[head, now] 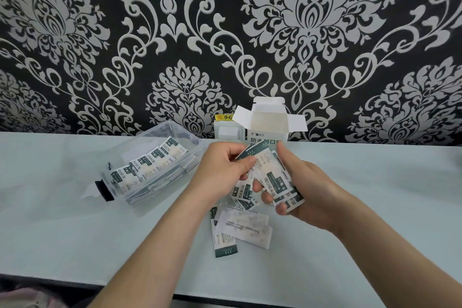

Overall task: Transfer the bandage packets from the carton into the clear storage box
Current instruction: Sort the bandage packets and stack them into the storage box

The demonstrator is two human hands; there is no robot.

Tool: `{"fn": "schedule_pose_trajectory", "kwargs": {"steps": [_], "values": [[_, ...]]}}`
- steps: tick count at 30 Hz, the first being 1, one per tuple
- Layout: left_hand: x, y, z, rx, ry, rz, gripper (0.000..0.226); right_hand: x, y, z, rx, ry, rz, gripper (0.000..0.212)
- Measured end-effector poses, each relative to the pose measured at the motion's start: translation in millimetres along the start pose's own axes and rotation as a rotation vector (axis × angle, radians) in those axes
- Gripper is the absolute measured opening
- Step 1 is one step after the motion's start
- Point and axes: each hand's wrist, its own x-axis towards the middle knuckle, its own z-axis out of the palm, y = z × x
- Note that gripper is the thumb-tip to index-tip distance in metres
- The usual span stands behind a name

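Observation:
A white carton (268, 120) stands open against the wall, its flaps spread. Left of it lies the clear storage box (172, 130), tilted, with several white-and-green bandage packets (150, 165) lined up inside. My right hand (305, 190) cups a fanned stack of packets (277, 180) above the table. My left hand (225, 167) pinches the top packets of that stack between thumb and fingers. A few loose packets (240, 230) lie on the table below my hands.
The pale table (375, 207) runs to a near edge at the bottom. A white wall switch with a yellow label (226, 127) sits behind the carton. Patterned black-and-silver wallpaper backs the table. The box's black latch (105, 191) juts towards me.

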Motion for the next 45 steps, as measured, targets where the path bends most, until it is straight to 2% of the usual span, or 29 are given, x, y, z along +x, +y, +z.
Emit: {"fn": "schedule_pose_trajectory", "kwargs": {"steps": [5, 8, 10, 11, 13, 16, 19, 23, 28, 30, 34, 37, 40, 42, 45], "values": [[-3, 1, 5, 0.210, -0.096, 0.162, 0.033, -3, 1, -3, -0.028, -0.078, 0.047, 0.029], [1, -3, -3, 0.613, -0.090, 0.143, 0.043, -2, 1, -11, -0.093, 0.090, -0.024, 0.026], [5, -10, -7, 0.904, -0.125, 0.057, 0.053, -1, 0, -21, -0.283, 0.243, -0.090, 0.024], [5, -14, -6, 0.978, -0.174, 0.015, 0.059, 0, 0, -25, -0.408, 0.303, -0.102, 0.021], [6, -19, 2, 1.033, -0.235, -0.026, 0.068, 1, 1, -30, -0.635, 0.374, -0.094, 0.020], [10, -21, 5, 1.053, -0.187, -0.056, 0.074, 3, 6, -28, -0.836, 0.375, -0.076, 0.019], [16, -20, 1, 1.008, -0.148, -0.113, 0.076, 7, 12, -22, -0.933, 0.333, -0.069, 0.019], [23, -20, 2, 0.740, -0.126, -0.207, 0.081, 10, 21, -11, -1.062, 0.355, -0.059, 0.019], [28, -26, 1, 0.603, 0.042, -0.118, 0.082, 12, 21, -8, -1.043, 0.392, -0.093, 0.015], [27, -24, -1, 0.516, 0.127, -0.071, 0.075, 13, 19, -8, -0.975, 0.418, -0.148, 0.017], [16, -7, -8, 0.289, 0.336, 0.105, 0.056, 14, 16, -2, -0.666, 0.437, -0.297, 0.023], [2, 4, -7, 0.017, 0.293, 0.132, 0.058, 13, 11, 5, -0.518, 0.373, -0.383, 0.018], [-8, 6, -1, -0.166, 0.172, 0.095, 0.065, 11, 8, 9, -0.379, 0.192, -0.364, 0.013], [-9, 5, 0, -0.169, 0.185, 0.116, 0.055, 11, 11, 10, -0.350, 0.126, -0.342, 0.014], [-7, 7, -9, -0.141, 0.334, 0.189, 0.031, 12, 14, 7, -0.289, 0.155, -0.319, 0.013]]}}
